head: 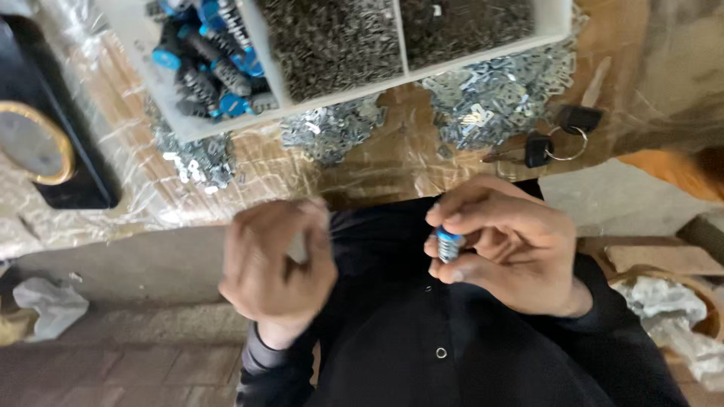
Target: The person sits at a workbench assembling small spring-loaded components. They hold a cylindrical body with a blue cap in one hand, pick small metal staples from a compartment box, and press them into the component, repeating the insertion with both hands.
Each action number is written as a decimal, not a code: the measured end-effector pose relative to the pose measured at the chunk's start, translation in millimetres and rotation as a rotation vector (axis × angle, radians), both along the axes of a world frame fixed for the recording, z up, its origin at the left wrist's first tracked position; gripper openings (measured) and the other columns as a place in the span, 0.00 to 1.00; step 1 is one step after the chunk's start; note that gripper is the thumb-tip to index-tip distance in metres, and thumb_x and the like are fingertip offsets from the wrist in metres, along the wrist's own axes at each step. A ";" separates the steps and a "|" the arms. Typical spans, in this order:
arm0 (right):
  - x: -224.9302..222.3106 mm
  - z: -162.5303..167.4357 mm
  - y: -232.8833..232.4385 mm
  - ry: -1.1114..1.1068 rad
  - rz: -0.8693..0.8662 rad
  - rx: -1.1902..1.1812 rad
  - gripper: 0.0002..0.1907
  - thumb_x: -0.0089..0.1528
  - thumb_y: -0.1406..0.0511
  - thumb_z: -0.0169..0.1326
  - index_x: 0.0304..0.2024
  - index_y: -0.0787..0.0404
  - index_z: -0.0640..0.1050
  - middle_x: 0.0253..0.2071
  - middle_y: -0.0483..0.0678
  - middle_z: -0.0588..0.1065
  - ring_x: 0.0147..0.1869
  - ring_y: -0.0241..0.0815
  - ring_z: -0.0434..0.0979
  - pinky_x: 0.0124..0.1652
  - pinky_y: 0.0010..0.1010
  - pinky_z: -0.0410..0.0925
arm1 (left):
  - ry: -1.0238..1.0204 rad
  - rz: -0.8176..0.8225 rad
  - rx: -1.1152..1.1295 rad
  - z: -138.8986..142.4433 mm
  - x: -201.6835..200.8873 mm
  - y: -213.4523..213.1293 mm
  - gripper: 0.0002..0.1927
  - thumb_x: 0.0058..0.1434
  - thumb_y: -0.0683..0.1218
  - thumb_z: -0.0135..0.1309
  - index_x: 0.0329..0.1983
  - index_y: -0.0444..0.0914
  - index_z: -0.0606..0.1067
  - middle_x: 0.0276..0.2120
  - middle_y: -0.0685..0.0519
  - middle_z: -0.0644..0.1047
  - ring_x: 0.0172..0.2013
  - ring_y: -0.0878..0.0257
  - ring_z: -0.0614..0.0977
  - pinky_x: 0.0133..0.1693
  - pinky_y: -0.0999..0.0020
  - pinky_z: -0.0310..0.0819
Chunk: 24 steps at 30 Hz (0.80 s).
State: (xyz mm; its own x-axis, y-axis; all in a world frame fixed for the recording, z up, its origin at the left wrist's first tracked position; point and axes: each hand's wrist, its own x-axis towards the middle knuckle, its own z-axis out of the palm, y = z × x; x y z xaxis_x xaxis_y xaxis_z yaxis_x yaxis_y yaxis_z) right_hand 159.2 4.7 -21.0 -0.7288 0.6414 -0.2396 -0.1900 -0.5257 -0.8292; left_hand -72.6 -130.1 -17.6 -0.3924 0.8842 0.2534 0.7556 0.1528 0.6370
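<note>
Head view shows our right hand (507, 245) pinching a blue-capped spring (449, 246) upright for fitting, while our left hand (275, 264) curls around something hidden.

Your right hand (501, 249) holds a small spring part (449, 245), and your left hand (275, 264) is beside it. Past your hands is the table (377, 162). A tray (332, 53) sits on it. Keys (547, 143) lie to the right.
</note>
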 end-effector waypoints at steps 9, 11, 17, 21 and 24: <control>-3.5 -4.6 0.2 0.021 0.012 -0.002 0.19 0.61 0.79 0.64 0.55 0.70 0.77 0.54 0.60 0.73 0.49 0.45 0.84 0.44 0.32 0.84 | 0.153 0.326 -0.119 4.9 -22.5 6.3 0.08 0.68 0.34 0.67 0.47 0.37 0.82 0.41 0.54 0.84 0.37 0.65 0.81 0.37 0.72 0.75; -4.7 -3.5 0.8 -0.015 0.077 0.069 0.19 0.60 0.78 0.64 0.53 0.70 0.77 0.54 0.60 0.73 0.49 0.45 0.84 0.45 0.32 0.85 | 0.027 0.306 -0.039 2.9 -20.5 6.5 0.09 0.68 0.35 0.67 0.49 0.37 0.81 0.42 0.54 0.84 0.38 0.66 0.82 0.35 0.76 0.76; -10.9 -4.8 -2.1 -0.006 0.092 0.037 0.19 0.60 0.78 0.64 0.53 0.71 0.76 0.56 0.61 0.73 0.48 0.45 0.84 0.47 0.34 0.85 | -0.011 0.367 -0.068 0.6 -26.2 8.2 0.09 0.67 0.35 0.68 0.49 0.35 0.82 0.40 0.53 0.83 0.35 0.67 0.81 0.32 0.76 0.74; -15.8 -6.1 -3.8 0.018 0.083 0.033 0.19 0.61 0.78 0.64 0.53 0.71 0.76 0.55 0.60 0.73 0.50 0.46 0.83 0.47 0.34 0.84 | 0.022 0.316 -0.086 5.1 -29.9 2.7 0.09 0.71 0.35 0.66 0.52 0.36 0.80 0.43 0.53 0.84 0.38 0.67 0.82 0.36 0.76 0.76; -17.2 -3.3 -4.0 0.003 0.089 0.069 0.19 0.61 0.78 0.65 0.53 0.71 0.76 0.54 0.59 0.73 0.49 0.44 0.84 0.46 0.32 0.84 | 0.090 0.310 -0.077 6.7 -27.2 -3.4 0.12 0.71 0.36 0.67 0.54 0.37 0.80 0.47 0.52 0.83 0.41 0.66 0.82 0.39 0.75 0.77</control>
State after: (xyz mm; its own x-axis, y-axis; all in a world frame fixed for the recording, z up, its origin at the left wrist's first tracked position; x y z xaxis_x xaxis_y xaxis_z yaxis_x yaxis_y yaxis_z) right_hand 142.0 0.7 -24.3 -0.7840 0.5893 -0.1949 -0.1478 -0.4822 -0.8635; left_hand -99.8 -133.5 -10.9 -0.6253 0.7438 0.2359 0.7179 0.4299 0.5475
